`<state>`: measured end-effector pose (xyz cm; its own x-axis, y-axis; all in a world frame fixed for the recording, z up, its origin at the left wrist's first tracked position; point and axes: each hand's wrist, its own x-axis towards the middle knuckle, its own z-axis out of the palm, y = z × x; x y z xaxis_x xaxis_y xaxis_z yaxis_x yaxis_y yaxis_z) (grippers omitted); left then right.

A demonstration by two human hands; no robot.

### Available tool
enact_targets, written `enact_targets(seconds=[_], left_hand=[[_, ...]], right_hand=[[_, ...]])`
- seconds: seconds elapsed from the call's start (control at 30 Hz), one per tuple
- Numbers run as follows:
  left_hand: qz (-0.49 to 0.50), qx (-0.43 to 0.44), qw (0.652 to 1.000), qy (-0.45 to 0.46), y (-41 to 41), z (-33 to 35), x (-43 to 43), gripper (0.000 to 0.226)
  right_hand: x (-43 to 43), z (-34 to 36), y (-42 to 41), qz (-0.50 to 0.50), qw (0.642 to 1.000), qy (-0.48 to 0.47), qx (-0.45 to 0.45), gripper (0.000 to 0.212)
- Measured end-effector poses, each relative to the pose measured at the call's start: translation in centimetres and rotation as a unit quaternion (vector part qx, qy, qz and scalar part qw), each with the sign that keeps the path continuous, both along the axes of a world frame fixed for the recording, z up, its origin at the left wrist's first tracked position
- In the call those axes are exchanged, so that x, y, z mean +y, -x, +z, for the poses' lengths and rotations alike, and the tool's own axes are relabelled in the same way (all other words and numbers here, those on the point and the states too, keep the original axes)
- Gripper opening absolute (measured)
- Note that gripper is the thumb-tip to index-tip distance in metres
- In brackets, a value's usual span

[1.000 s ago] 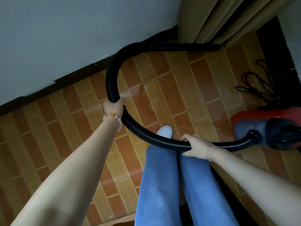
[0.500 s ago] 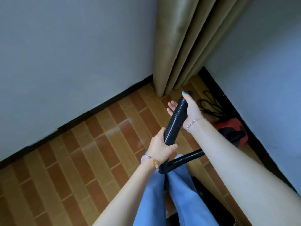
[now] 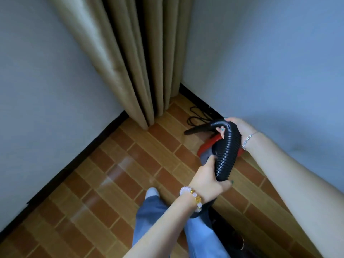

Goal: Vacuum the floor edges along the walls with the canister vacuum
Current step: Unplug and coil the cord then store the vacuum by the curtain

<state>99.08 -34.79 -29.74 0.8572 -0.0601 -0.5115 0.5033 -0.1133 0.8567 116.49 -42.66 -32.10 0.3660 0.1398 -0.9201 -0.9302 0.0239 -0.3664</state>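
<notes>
by curtain (image 3: 130, 62): left hand (image 3: 208, 180), right hand (image 3: 241, 127) grip hose (image 3: 228, 151)

home room corner, beige curtain (image 3: 130, 58), brick-pattern floor (image 3: 115, 175), black baseboard (image 3: 74, 164), plain walls (image 3: 260, 53)

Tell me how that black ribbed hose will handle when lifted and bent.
Probably floppy: the hose curves in a tight arc between the left hand and the right hand. Its ribs likely give a sure, non-slip grip. It seems light, since both hands hold it well clear of the floor.
</notes>
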Motion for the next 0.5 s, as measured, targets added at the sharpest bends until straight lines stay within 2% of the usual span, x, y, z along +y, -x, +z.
enact_targets(seconds=[0.17,0.27,0.4,0.5], left_hand=[[-0.003,-0.011,1.0,0.003,-4.8,1.1,-3.1,0.033],[-0.01,-0.003,1.0,-0.014,-7.9,1.1,-4.5,0.04],[-0.043,-0.004,0.998,-0.048,-11.6,1.0,-5.8,0.05],[-0.063,-0.006,0.995,-0.079,-13.6,1.0,-6.4,0.054]], right_hand=[[-3.8,0.9,-4.7,-0.043,0.999,-0.013,-0.017,0.031],[-5.9,0.8,-7.8,-0.07,0.996,0.028,-0.041,0.02],[-8.3,0.5,-10.9,-0.063,0.994,0.075,-0.051,0.016],[-9.8,0.3,-12.4,-0.049,0.995,0.076,-0.052,0.011]])
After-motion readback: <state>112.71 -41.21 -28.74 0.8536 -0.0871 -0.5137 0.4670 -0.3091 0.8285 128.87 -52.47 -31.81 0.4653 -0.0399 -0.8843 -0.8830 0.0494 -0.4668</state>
